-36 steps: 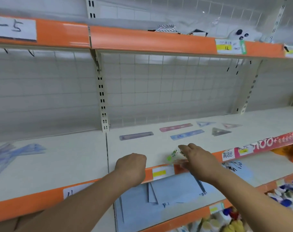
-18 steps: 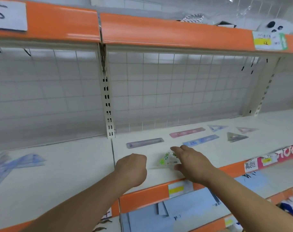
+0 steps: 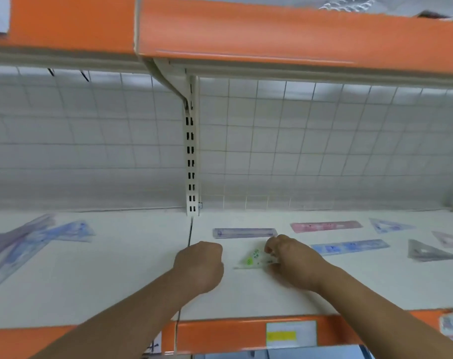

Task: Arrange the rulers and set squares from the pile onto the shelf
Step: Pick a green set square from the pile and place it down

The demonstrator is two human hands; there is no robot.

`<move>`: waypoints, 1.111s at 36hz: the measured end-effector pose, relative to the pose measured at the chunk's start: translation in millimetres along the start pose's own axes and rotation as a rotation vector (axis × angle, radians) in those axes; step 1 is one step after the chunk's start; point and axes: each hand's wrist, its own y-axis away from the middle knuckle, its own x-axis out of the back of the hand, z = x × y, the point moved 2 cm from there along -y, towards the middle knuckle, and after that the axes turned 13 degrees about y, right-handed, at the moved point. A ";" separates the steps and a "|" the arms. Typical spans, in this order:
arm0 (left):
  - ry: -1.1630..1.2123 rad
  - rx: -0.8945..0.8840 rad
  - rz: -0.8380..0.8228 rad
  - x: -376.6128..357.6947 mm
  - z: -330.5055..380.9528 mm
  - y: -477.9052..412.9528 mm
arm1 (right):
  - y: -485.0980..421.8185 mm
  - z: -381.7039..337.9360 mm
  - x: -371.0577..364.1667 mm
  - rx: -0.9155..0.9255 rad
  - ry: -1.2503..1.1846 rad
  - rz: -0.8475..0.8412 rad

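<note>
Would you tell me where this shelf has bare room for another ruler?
The widest bare stretch of shelf lies between the pile and the left hand. Another runs along the front edge, below the blue ruler and grey set square, right of the right hand. The back right, around the pink ruler, is crowded.

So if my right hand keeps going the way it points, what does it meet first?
Probably the purple ruler, flat on the shelf just beyond the right hand, which holds the green set square; the gap is hard to judge.
</note>
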 end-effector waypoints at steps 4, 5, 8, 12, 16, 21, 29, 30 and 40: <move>0.000 0.018 0.010 0.0 4.1 -0.3 | -6.5 4.9 -5.4 0.048 -0.007 -0.009; 0.002 0.025 0.016 0.3 4.6 -0.9 | -8.0 6.2 -6.3 0.057 -0.010 -0.014; -0.008 0.043 0.025 0.4 6.9 -1.2 | -10.6 8.2 -7.0 0.085 -0.012 -0.020; -0.015 0.056 0.028 -0.8 11.0 -2.0 | -11.6 8.6 -7.9 0.114 -0.020 -0.024; -0.015 0.050 0.031 -2.0 13.8 -2.3 | -11.7 8.9 -7.4 0.124 -0.022 -0.029; -0.009 0.067 0.039 -0.5 14.7 -0.7 | -11.2 8.1 -5.1 0.139 -0.010 -0.020; -0.006 0.113 0.082 4.7 11.3 6.7 | -17.0 -11.9 14.1 0.225 0.001 0.064; -0.003 0.122 0.089 5.7 10.2 8.8 | -18.3 -16.9 16.9 0.246 0.004 0.066; 0.027 0.291 0.173 19.9 -17.2 42.2 | -31.1 -71.6 29.9 0.484 0.006 0.097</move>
